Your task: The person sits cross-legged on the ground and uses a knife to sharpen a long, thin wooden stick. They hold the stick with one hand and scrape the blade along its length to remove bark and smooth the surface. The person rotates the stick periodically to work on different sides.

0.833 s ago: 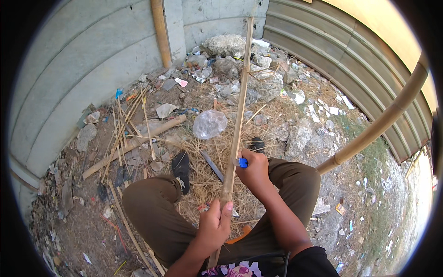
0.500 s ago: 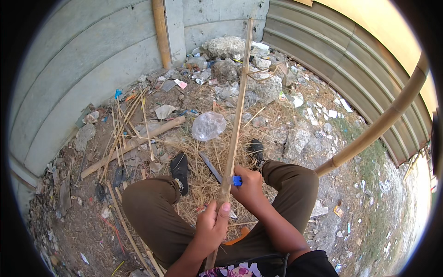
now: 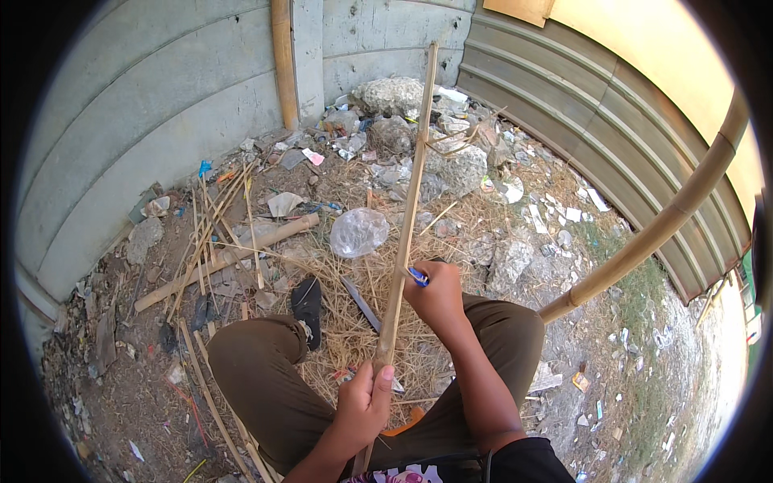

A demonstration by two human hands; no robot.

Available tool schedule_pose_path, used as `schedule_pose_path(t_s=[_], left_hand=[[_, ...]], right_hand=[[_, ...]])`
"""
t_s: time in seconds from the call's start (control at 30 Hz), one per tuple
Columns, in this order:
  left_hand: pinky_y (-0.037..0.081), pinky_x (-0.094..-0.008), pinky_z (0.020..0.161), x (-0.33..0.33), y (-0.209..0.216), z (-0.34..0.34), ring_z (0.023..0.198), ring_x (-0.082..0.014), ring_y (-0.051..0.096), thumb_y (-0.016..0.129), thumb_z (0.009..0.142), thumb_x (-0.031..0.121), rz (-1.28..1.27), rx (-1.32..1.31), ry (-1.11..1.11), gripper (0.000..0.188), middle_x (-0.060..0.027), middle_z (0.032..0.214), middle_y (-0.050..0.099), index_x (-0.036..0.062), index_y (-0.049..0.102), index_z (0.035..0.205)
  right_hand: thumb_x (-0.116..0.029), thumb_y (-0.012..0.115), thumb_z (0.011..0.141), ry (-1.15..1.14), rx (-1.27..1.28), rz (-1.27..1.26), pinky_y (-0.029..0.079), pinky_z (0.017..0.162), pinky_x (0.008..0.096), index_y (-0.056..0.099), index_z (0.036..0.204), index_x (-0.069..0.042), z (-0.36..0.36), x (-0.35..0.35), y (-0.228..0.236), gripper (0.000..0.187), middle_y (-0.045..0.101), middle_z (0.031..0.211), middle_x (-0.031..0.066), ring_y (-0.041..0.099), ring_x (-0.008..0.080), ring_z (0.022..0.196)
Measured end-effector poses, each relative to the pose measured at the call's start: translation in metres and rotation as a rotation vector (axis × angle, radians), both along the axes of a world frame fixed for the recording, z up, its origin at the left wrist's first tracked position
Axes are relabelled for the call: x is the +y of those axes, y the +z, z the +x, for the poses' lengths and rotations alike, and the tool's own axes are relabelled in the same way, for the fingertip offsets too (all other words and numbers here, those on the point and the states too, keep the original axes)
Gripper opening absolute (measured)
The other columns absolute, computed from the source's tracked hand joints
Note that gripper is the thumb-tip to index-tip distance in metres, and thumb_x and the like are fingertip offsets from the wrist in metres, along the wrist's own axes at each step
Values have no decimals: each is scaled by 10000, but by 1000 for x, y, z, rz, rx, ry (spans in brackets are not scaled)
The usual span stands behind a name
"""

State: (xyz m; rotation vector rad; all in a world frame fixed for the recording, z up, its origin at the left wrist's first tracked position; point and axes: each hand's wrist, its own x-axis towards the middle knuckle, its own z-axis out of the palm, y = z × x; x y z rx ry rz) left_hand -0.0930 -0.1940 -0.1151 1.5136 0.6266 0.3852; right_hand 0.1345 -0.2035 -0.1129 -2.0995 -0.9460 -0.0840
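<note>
A long, split bamboo strip [image 3: 411, 205] slopes up and away from my lap, with a thin sliver [image 3: 455, 146] curling off its right side near the far part. My left hand [image 3: 364, 402] is wrapped round its lower part, thumb on top. Farther up, my right hand [image 3: 437, 296] is closed on a small blue tool [image 3: 419, 277] against the strip's right edge. The tool's working end is hidden, so its exact kind is unclear. A grey blade [image 3: 361, 304] lies on the straw between my feet. Near my lap shows a curved orange piece [image 3: 405, 422].
Thin bamboo sticks [image 3: 211, 233] and a bamboo pole [image 3: 229, 262] lie at left. A clear plastic bag [image 3: 359, 233] rests ahead, with rocks [image 3: 390, 97] and litter beyond. A thick bamboo pole [image 3: 644, 238] slants up at right. Concrete wall [image 3: 177, 105] and corrugated metal sheet [image 3: 596, 129] enclose the corner.
My right hand has slid up the strip, away from my left hand, with the blue tool in it. The left hand keeps its grip. The view has shifted slightly.
</note>
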Motion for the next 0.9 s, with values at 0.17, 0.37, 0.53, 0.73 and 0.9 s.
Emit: schedule_pose_path(t_s=[0.17, 0.37, 0.53, 0.73, 0.9], left_hand=[[417, -346, 479, -6, -3, -1, 485, -165, 529, 539, 1043, 294, 142, 40, -15, 328, -98, 562, 532, -2, 545, 902], [374, -317, 482, -21, 13, 8, 534, -73, 441, 544, 1043, 305, 155, 10, -115, 333, -31, 571, 487, 10, 520, 891], [400, -327, 477, -12, 6, 5, 495, -117, 506, 584, 1025, 286, 183, -52, -53, 341, -102, 568, 543, -9, 514, 867], [386, -326, 466, -8, 11, 4, 501, -81, 481, 579, 1028, 258, 193, -22, -65, 318, -99, 555, 520, -16, 504, 884], [400, -338, 472, -8, 12, 5, 487, -109, 491, 574, 1028, 266, 311, -42, -75, 321, -120, 562, 530, -13, 498, 889]], right_hand=[[-103, 656, 778, -211, -6, 256, 461, 530, 411, 632, 670, -26, 11, 14, -3, 134, 600, 605, 199, 579, 376, 534], [-243, 603, 863, -598, -189, -8, 512, 592, 442, 683, 703, 14, 122, -10, 46, 313, 637, 623, 210, 662, 364, 589], [-212, 646, 870, -241, -20, 124, 442, 520, 410, 616, 684, 3, 85, -61, 11, 286, 588, 577, 178, 589, 356, 523], [-68, 708, 752, -44, -393, 45, 443, 496, 384, 603, 709, -82, 9, -62, 0, 115, 594, 587, 112, 595, 261, 492], [-130, 689, 783, 19, -420, -18, 465, 490, 413, 598, 702, -118, 35, -46, 24, 123, 587, 554, 97, 606, 305, 501]])
